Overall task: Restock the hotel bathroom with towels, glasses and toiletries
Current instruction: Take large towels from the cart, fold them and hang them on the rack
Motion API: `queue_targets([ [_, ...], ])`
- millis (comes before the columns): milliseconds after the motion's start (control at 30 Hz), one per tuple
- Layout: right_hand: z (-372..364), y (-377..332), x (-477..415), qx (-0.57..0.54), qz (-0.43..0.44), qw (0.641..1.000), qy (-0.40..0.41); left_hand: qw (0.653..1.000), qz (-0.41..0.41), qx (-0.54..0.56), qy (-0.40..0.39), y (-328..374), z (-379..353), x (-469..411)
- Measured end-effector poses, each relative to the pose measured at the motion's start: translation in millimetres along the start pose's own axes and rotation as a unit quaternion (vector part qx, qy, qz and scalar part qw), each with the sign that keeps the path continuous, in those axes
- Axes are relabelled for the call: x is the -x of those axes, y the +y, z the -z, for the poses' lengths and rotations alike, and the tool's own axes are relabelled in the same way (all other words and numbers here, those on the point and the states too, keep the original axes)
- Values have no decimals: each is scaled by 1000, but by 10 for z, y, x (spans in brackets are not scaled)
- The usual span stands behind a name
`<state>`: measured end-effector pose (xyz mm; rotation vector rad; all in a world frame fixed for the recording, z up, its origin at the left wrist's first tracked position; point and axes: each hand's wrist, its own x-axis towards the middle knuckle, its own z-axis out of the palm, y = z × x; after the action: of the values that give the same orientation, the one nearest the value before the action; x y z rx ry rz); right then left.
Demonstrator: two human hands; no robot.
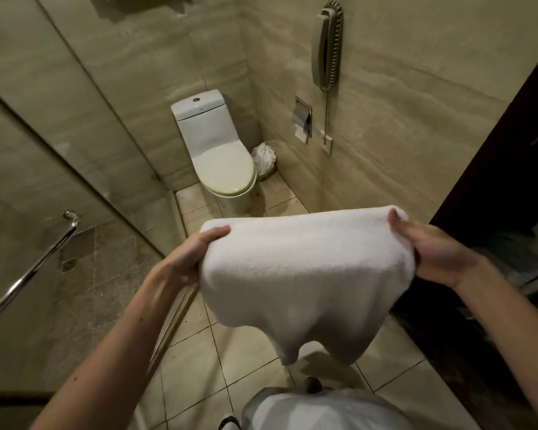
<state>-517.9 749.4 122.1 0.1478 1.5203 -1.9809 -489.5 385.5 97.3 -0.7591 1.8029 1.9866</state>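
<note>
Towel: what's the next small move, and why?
Probably swing the towel left toward the rail on the glass door and drape it there. The left hand and right hand each grip an upper end, and it sags in mid-air over the floor, resting on nothing; what shows of the rail is bare.

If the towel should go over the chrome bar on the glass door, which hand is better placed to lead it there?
Probably the left hand. It grips the white towel on the side nearest the chrome bar; the right hand holds the far end.
</note>
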Motion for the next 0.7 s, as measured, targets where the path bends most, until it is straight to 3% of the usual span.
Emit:
queue_targets([
  [67, 26, -47, 5, -13, -9, 1000, -8, 997, 28, 76, -14, -6, 83, 14],
  [233, -97, -41, -11, -60, 33, 997, -32, 949, -50, 275, -147, -211, 142, 1],
  [367, -184, -99, -44, -98, 76, 992, -27, 866, -120, 311, -373, -356, 87, 7],
  [433, -255, -148, -88, -133, 70, 988, -35, 890, -73, 234, -384, -430, 21, -29],
  [500, -323, -203, -122, -151, 66, 985, -44, 945, -15, 62, -321, -481, -44, -45],
  [567, -376, -255, -152, -150, 67, 985, -44, 960, 47, -75, -265, -499, -122, -14],
  [633, -383, -279, -182, -145, 51, 987, -42, 953, 99, -59, -280, -509, -125, 8],
  [700, -330, -290, -203, -153, 39, 987, -40, 957, 98, 16, -272, -517, -55, -25],
])
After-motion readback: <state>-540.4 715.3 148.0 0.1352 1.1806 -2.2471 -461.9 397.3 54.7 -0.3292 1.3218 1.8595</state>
